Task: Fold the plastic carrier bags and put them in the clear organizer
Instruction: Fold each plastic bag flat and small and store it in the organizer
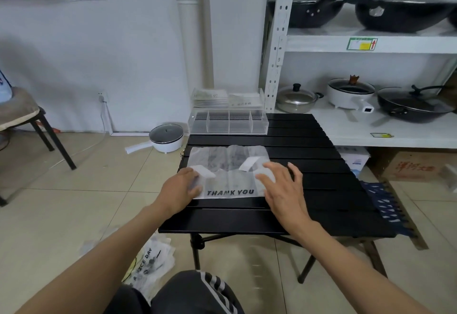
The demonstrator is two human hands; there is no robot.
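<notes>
Now both hands press on a white "THANK YOU" bag [228, 174] at frame centre on the black table [309, 190]: left hand [181, 187] flat, right hand [282, 186] with fingers spread. Above it, near the top of the table, sits the clear organizer [228, 123].

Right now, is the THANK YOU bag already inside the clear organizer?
No, the THANK YOU bag lies flat on the black table under both hands, well short of the clear organizer.
</notes>
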